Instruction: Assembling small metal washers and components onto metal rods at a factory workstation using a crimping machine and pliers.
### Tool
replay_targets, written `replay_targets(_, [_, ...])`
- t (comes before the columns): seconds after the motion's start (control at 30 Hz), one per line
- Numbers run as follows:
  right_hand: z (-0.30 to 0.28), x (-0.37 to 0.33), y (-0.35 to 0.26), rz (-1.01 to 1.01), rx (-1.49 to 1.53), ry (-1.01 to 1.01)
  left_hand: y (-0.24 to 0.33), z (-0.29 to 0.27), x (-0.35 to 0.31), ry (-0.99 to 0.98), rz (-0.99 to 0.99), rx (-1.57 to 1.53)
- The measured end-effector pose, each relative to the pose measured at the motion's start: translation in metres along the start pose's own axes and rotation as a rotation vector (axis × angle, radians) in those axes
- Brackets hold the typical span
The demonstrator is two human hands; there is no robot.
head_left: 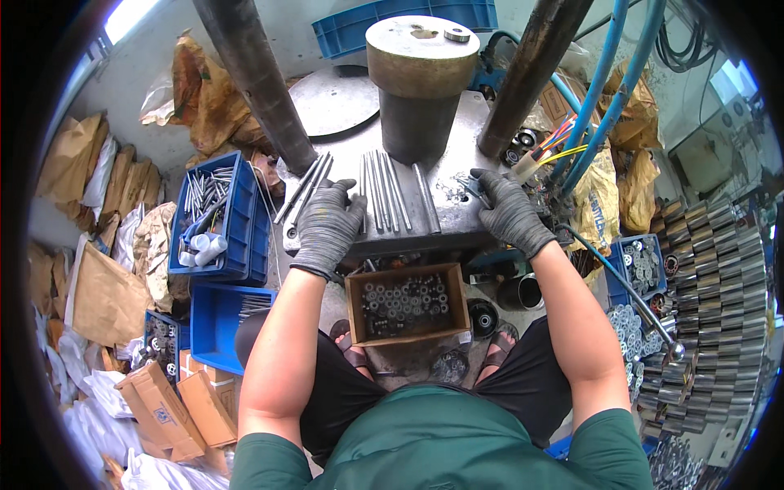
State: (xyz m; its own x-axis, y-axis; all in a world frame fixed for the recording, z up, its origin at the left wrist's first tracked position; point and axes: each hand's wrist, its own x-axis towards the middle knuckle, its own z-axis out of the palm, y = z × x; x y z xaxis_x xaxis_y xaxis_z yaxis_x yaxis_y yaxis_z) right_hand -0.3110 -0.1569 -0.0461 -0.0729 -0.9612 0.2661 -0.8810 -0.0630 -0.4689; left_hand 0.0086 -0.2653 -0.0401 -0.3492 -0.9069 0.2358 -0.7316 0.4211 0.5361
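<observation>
My left hand (330, 225), in a grey knit glove, is at the left of the press table, over the lower ends of several slim metal rods (309, 189). Its fingers stretch forward and the thumb stands apart. Beside it lies another row of rods (384, 192), and right of these a single thicker rod (425, 198). My right hand (508, 209), gloved alike, is at the table's right side. Its finger and thumb are apart around small silver metal pieces (465, 186); contact with them cannot be made out.
A thick steel cylinder (420, 106) with a ring (457, 34) on top rises between two dark columns (260, 82). Below the table stands a wooden box (406, 333) of small round parts. Blue bins (237, 220) are at left; blue hoses (600, 106) and stacked metal cylinders (710, 302) at right.
</observation>
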Motion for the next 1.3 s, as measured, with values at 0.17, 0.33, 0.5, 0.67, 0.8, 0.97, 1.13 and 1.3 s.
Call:
replay_targets(0.17, [-0.01,0.002,-0.015,0.003,-0.139,-0.007,-0.014,0.006,0.009,-0.03,0.009,-0.089])
replay_targets(0.33, [-0.02,-0.012,-0.005,0.121,0.003,-0.011,0.004,-0.004,0.004,-0.045,-0.025,0.007])
replay_targets(0.5, [-0.02,-0.02,-0.006,0.158,0.027,0.023,0.005,-0.005,0.009,-0.081,-0.073,0.077])
replay_targets(0.67, [-0.014,-0.023,0.002,0.18,-0.052,0.119,0.001,-0.003,0.016,-0.107,-0.304,-0.51])
replay_targets(0.8, [-0.011,-0.022,0.001,0.262,0.233,0.233,-0.005,-0.009,0.019,-0.134,-0.513,-1.277])
replay_targets(0.97, [-0.009,-0.017,0.012,0.318,0.335,0.262,0.012,-0.016,0.01,-0.261,-0.486,-1.671])
replay_targets(1.13, [-0.011,-0.015,0.008,0.301,0.259,0.237,0.027,-0.01,0.003,-0.342,-0.389,-1.679])
replay_targets(1.3, [-0.009,-0.013,0.009,0.26,0.709,0.317,0.028,0.003,-0.006,-0.479,-0.326,-1.734])
